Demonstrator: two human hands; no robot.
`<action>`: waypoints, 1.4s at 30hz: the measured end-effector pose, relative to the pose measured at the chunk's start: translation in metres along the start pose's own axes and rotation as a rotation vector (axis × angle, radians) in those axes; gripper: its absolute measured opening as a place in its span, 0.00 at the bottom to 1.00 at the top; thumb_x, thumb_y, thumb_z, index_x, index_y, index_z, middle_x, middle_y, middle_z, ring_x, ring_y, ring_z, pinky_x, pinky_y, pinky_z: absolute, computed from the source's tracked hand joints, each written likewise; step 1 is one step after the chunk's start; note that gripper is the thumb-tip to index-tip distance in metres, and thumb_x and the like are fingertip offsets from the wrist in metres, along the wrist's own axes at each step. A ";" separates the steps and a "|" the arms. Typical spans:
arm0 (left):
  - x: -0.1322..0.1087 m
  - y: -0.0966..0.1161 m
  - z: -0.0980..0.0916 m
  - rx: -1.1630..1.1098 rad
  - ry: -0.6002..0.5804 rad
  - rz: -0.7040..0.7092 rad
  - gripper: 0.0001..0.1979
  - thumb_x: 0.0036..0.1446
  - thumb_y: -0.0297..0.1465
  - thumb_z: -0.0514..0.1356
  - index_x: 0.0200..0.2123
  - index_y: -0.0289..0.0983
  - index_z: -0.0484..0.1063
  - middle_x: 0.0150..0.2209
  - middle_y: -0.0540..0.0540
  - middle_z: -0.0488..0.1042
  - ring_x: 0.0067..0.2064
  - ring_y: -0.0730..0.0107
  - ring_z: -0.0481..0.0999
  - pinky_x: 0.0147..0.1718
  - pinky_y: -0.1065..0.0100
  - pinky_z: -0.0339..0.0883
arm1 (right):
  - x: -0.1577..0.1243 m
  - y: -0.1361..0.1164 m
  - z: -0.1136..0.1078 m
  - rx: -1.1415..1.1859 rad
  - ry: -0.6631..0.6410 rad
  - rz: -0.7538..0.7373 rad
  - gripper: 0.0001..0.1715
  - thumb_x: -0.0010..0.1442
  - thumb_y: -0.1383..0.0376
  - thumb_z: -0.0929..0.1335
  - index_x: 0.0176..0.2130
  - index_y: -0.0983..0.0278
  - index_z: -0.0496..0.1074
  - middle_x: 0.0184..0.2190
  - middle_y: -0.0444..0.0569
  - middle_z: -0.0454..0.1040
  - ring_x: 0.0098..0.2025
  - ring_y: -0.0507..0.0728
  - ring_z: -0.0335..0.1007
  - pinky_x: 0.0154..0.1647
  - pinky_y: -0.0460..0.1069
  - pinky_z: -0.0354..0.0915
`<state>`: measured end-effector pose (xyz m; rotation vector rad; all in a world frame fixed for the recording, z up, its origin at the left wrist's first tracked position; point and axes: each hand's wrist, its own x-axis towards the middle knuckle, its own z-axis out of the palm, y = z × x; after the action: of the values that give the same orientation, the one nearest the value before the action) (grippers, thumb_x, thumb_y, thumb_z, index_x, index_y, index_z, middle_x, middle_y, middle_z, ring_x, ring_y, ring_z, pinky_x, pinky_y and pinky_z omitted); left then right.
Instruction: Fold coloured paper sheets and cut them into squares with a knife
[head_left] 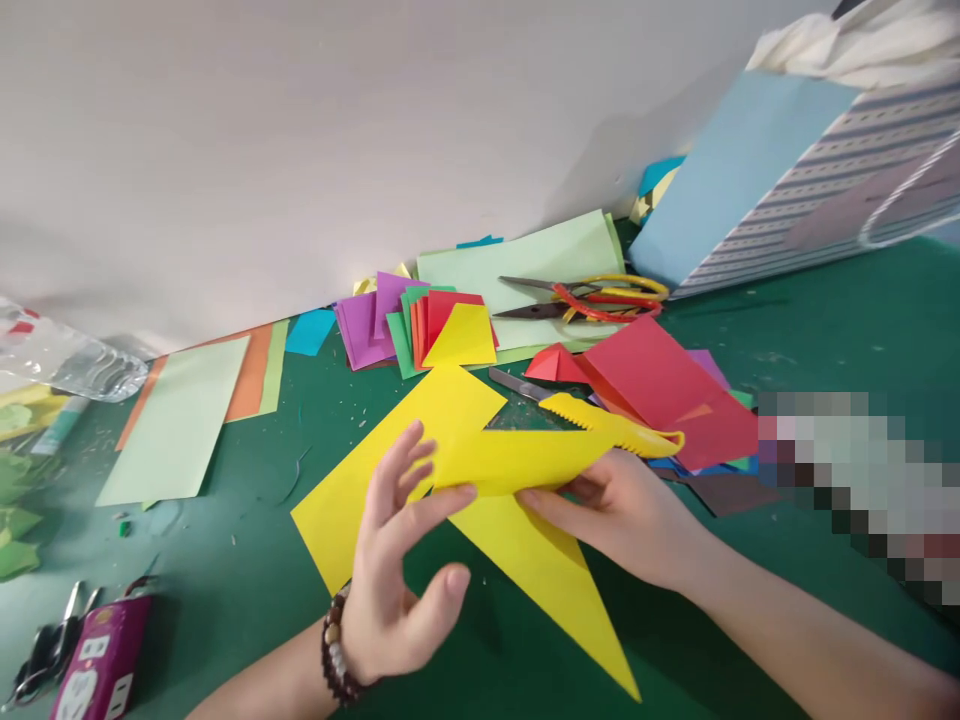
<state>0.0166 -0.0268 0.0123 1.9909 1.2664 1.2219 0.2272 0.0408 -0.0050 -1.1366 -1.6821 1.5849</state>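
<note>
A yellow sheet of paper [525, 462] is bent over in front of me, its long pointed end hanging down toward the lower right. My right hand [630, 515] pinches it along the bent edge, thumb in front and fingers behind. My left hand [409, 560] is open with fingers spread and thumb apart; one fingertip touches the left part of the sheet. Another piece of yellow paper [352, 480] lies behind, partly covered. Just beyond the held sheet is a yellow-handled cutting tool [585, 412] with a grey blade.
Scissors [592, 298] rest on pale green paper [525, 255]. Purple cards [365, 335] lie with other coloured cards nearby, and red paper [667, 385] is at right. A striped paper bag [787, 190], plastic bottle [82, 355] and purple power strip [105, 650] surround the green table [247, 560].
</note>
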 end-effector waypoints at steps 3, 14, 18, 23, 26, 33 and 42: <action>0.001 0.000 0.001 -0.176 -0.001 -0.210 0.20 0.62 0.27 0.59 0.56 0.48 0.71 0.48 0.44 0.76 0.44 0.67 0.76 0.40 0.70 0.74 | -0.002 -0.003 -0.001 -0.038 0.009 -0.032 0.13 0.60 0.54 0.67 0.40 0.58 0.76 0.39 0.49 0.80 0.46 0.63 0.77 0.41 0.53 0.75; 0.002 0.000 0.008 -0.453 0.140 -0.510 0.20 0.58 0.24 0.64 0.51 0.51 0.77 0.29 0.51 0.74 0.26 0.80 0.68 0.26 0.82 0.68 | -0.004 -0.006 0.001 -0.067 0.018 -0.017 0.13 0.58 0.56 0.67 0.39 0.59 0.76 0.36 0.49 0.81 0.41 0.63 0.79 0.33 0.51 0.76; 0.000 -0.003 0.010 -0.552 0.174 -0.558 0.25 0.58 0.31 0.65 0.57 0.54 0.71 0.40 0.47 0.76 0.28 0.77 0.72 0.29 0.74 0.75 | -0.002 -0.005 0.002 -0.050 0.001 -0.021 0.15 0.59 0.55 0.67 0.42 0.58 0.77 0.40 0.50 0.81 0.44 0.64 0.78 0.37 0.53 0.77; -0.003 -0.006 0.011 -0.592 0.192 -0.594 0.23 0.57 0.33 0.66 0.56 0.52 0.72 0.43 0.46 0.78 0.30 0.75 0.76 0.29 0.73 0.77 | -0.003 -0.002 0.003 -0.030 -0.011 -0.025 0.17 0.59 0.53 0.67 0.45 0.57 0.77 0.44 0.49 0.80 0.44 0.64 0.78 0.39 0.54 0.77; 0.000 -0.005 0.010 -0.643 0.170 -0.616 0.20 0.58 0.31 0.65 0.54 0.49 0.74 0.45 0.46 0.80 0.35 0.71 0.79 0.30 0.73 0.78 | -0.002 0.000 0.003 -0.011 -0.025 -0.018 0.16 0.59 0.52 0.67 0.43 0.57 0.77 0.41 0.50 0.80 0.42 0.64 0.78 0.37 0.55 0.77; 0.010 0.002 0.008 -0.775 0.127 -0.755 0.08 0.58 0.28 0.64 0.40 0.40 0.82 0.38 0.47 0.83 0.33 0.72 0.80 0.30 0.76 0.77 | -0.001 0.001 0.003 0.000 -0.014 -0.014 0.18 0.58 0.53 0.68 0.45 0.56 0.77 0.42 0.50 0.80 0.42 0.65 0.78 0.38 0.56 0.77; 0.009 0.002 0.007 -0.798 0.153 -0.806 0.08 0.56 0.29 0.63 0.38 0.39 0.83 0.34 0.46 0.83 0.31 0.70 0.80 0.28 0.74 0.77 | -0.001 0.002 0.003 -0.032 0.008 -0.015 0.13 0.57 0.53 0.67 0.37 0.58 0.76 0.35 0.49 0.79 0.36 0.63 0.77 0.34 0.56 0.76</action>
<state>0.0252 -0.0191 0.0147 0.7196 1.1887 1.1786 0.2257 0.0389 -0.0070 -1.1425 -1.7129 1.5475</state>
